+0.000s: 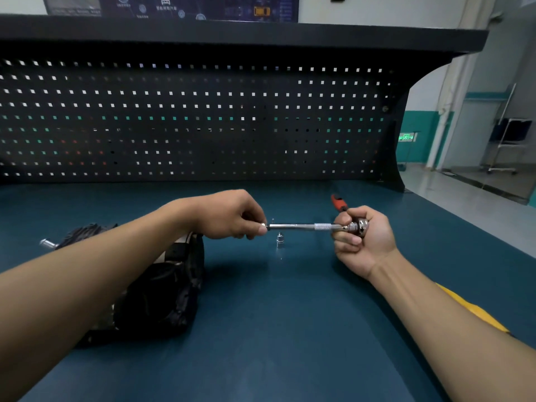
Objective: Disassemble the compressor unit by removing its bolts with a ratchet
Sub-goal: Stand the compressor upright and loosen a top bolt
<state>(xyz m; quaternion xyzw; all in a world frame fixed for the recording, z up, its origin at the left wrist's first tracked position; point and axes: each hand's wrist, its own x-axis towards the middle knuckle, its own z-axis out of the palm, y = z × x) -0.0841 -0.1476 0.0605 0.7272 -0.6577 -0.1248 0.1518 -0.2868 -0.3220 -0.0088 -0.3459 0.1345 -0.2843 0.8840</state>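
While the extension bar [298,226] runs level, left-right, right hand [367,242] grips the ratchet [359,226] head (orange handle [338,202] tilted up, away). Left hand [232,216] pinches the bar's free end.

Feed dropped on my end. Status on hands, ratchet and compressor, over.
Copy: left hand pinches extension bar tip, right hand grips ratchet head. Under left forearm, compressor on bench. Below bar, socket stands loose.

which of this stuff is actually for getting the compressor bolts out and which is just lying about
For the job: ratchet, gripped by the right hand; extension bar, pinched by the left hand; compressor unit; small metal piece on the bench, probably a socket.

Just lying about: pegboard; yellow strip beside the right forearm.
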